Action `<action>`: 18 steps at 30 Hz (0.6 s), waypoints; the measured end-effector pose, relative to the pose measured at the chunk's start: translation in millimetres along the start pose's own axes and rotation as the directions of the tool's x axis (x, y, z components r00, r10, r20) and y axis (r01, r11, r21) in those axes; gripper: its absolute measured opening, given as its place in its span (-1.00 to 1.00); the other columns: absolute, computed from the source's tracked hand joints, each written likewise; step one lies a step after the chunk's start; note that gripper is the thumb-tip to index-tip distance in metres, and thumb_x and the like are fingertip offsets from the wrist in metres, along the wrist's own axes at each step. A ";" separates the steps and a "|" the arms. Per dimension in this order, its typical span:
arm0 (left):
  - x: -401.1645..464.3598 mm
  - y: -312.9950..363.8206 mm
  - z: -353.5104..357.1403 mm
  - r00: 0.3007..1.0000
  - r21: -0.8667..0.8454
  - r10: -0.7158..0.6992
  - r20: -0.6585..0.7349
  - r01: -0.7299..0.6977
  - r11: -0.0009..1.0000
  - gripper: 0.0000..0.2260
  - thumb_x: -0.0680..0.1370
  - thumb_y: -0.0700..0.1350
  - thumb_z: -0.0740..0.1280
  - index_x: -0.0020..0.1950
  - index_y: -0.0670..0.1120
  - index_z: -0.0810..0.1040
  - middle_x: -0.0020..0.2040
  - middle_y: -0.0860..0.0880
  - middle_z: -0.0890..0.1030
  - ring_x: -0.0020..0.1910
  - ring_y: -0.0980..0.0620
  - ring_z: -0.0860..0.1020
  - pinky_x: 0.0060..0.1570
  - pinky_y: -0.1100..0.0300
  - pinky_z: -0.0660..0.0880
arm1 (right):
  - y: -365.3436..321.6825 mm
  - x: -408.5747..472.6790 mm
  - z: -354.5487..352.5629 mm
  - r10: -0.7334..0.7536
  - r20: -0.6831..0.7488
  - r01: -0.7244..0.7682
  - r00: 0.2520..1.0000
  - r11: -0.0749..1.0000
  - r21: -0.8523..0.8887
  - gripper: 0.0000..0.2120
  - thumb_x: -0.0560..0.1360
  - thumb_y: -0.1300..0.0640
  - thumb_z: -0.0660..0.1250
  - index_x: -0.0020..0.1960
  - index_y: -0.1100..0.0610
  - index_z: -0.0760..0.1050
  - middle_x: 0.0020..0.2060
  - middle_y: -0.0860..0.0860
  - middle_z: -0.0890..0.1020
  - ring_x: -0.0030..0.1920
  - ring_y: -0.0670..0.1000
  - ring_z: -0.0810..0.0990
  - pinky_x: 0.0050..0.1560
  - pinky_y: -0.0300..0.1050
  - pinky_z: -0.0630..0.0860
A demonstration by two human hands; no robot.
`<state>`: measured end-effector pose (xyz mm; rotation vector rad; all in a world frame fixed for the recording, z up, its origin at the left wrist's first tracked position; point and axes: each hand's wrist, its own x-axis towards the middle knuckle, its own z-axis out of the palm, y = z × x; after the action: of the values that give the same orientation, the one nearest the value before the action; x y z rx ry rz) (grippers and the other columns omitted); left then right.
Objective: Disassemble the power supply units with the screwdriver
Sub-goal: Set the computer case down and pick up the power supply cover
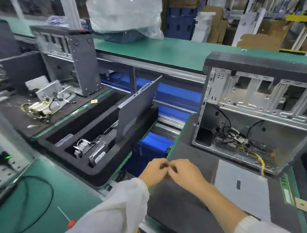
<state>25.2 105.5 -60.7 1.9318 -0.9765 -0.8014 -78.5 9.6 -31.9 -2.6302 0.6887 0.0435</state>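
Meeting fingertip to fingertip over the near-left edge of the dark mat [187, 204], the left hand [155, 171] and right hand [186, 173] both have curled fingers; something tiny may be pinched between them, but blur hides it. Left of the hands the mat ends at a gap, with a foam tray [99, 130] of parts beyond it. Right of them a grey panel [243, 189] lies flat on the mat, a green strip [285, 189] along its far side. Behind the panel, well apart from the hands, stands the open case [257, 115], cables [240, 141] loose in its bottom; no power supply can be made out in it. Farther left a second case [73, 59] stands on the desk [164, 49], and behind that a plastic bag [125, 14].
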 end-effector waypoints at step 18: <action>-195.1 -208.6 -118.6 0.577 -0.490 -0.784 -0.230 0.627 0.605 -0.91 0.58 -0.18 0.31 -0.10 -0.14 0.44 -0.10 -0.15 0.51 -0.28 -0.04 0.45 -0.47 0.26 0.37 | -208.3 29.0 248.2 -0.175 0.496 0.204 0.851 0.979 -0.005 -0.65 0.55 -0.01 0.24 0.18 0.23 0.49 0.14 0.18 0.59 0.15 0.16 0.56 -0.03 -0.10 0.42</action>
<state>92.6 393.3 -151.7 2.0263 0.2957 -0.8538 64.3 261.0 -181.1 -2.5625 0.2491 0.6637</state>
